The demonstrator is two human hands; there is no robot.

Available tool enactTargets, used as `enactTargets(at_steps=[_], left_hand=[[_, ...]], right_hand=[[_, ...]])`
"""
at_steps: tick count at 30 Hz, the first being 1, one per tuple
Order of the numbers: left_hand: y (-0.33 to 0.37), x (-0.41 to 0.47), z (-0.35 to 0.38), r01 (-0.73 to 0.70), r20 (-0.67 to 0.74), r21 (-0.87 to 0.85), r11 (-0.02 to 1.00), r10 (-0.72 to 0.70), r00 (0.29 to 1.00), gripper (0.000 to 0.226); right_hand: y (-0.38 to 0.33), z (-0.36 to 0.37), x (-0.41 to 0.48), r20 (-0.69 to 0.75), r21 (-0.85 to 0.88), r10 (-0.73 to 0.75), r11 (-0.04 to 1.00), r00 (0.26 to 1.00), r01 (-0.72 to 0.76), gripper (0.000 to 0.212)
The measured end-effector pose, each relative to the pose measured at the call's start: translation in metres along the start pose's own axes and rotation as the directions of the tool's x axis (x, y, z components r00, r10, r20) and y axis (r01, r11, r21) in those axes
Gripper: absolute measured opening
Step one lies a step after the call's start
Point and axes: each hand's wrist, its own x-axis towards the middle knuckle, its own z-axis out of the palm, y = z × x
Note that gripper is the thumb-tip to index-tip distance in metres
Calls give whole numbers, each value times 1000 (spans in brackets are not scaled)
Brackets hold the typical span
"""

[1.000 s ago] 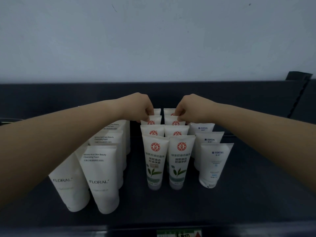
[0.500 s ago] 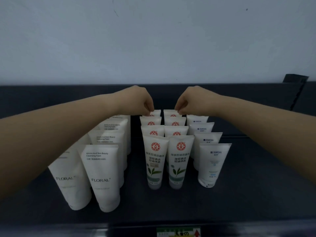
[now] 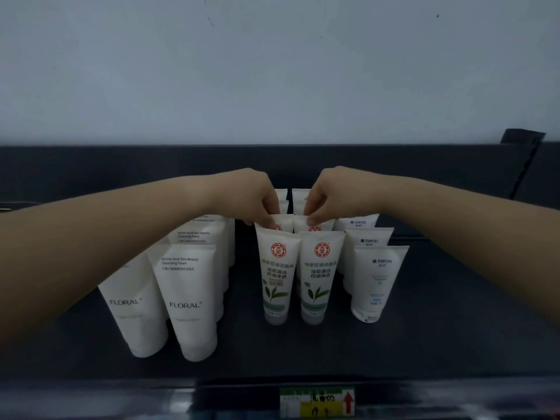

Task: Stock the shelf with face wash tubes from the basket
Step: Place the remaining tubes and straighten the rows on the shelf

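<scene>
Two rows of white face wash tubes with a red seal and green leaf stand caps down in the middle of the dark shelf. The front pair stands free. My left hand pinches the crimped top of the second tube in the left row. My right hand pinches the top of the second tube in the right row. More tubes of the same kind stand behind, partly hidden by my fingers. No basket is in view.
Large white FLORAL tubes stand in rows on the left under my left forearm. Smaller blue-labelled tubes line up on the right. The shelf's dark back panel rises behind. A price label sits on the front edge.
Both hands have come forward from the tubes at the back of the two middle rows and now pinch the tops of the second tubes from the front.
</scene>
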Motion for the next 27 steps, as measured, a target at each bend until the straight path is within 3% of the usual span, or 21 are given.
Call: enactTargets(at_steps=[10, 27], left_hand=[[-5, 4, 5, 27, -10, -38, 999, -28, 1000, 16], [-1, 0, 5, 19, -14, 46, 999, -18, 1000, 15]], right_hand=[[1, 6, 5, 13, -25, 46, 999, 999, -45, 16], [4, 7, 8, -6, -72, 22, 997, 1000, -23, 17]])
